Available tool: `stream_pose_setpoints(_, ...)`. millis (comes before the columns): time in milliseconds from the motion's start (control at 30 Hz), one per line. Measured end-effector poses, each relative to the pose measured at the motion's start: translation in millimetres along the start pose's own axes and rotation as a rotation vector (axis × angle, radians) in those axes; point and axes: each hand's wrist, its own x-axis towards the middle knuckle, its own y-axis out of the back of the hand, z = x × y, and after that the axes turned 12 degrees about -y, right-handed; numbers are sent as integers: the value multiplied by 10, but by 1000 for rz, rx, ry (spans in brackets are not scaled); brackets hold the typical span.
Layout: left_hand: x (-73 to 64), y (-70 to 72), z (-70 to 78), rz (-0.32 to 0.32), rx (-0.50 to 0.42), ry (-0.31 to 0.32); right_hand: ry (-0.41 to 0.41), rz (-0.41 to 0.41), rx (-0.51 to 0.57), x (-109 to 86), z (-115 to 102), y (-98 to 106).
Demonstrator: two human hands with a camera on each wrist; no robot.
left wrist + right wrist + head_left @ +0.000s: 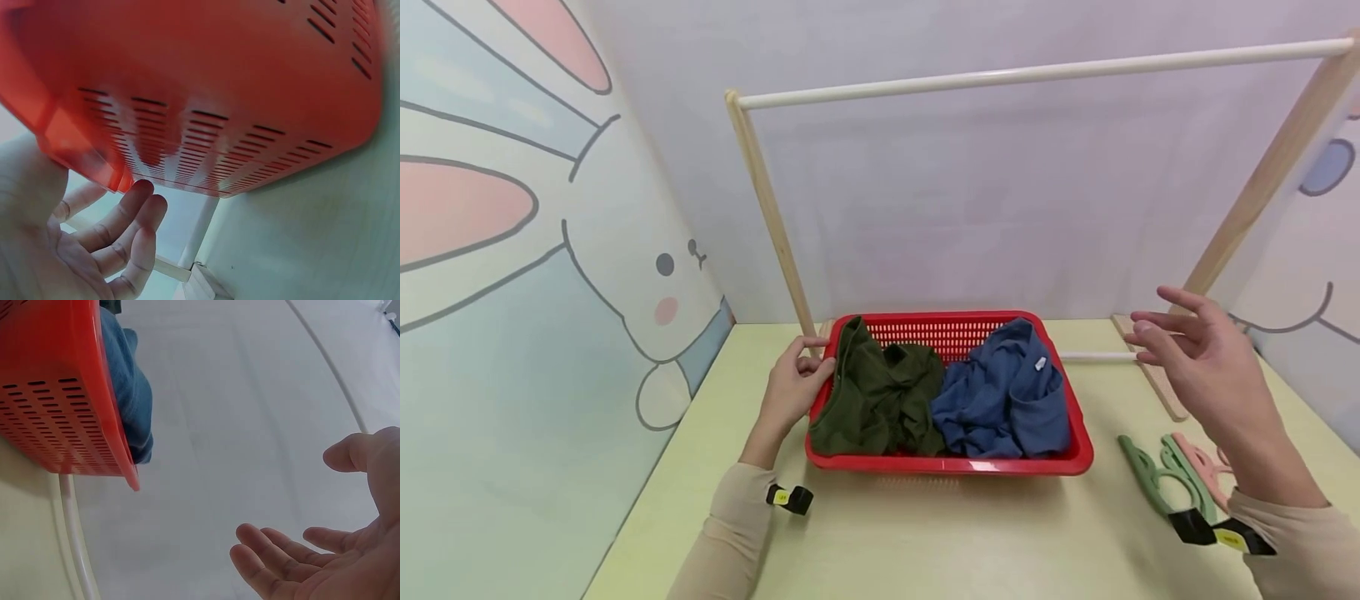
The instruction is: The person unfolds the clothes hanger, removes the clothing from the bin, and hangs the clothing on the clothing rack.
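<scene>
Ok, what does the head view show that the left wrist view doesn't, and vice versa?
Head only: dark green garment and blue garment in the basket, the right hand held clear of it, green and pink hangers.

Left wrist only: the basket's slotted outer wall close up, plus the palm side of the left hand.

Both: red basket, left hand at its rim, pale tabletop, part of the wooden rack.

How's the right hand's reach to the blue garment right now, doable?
Likely yes: the right hand is empty, and the blue garment lies uncovered in the slotted red basket; only the basket's rim seems to stand between.
</scene>
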Motion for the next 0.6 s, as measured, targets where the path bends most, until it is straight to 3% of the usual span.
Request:
stream_pose_setpoints(400, -9, 25, -27, -16, -4, -15, -113, 100, -53, -99, 305, 290)
stream_pose_setpoints(600, -11, 19, 2, -30, -24, -19, -114, 156, 63, -216, 560, 434)
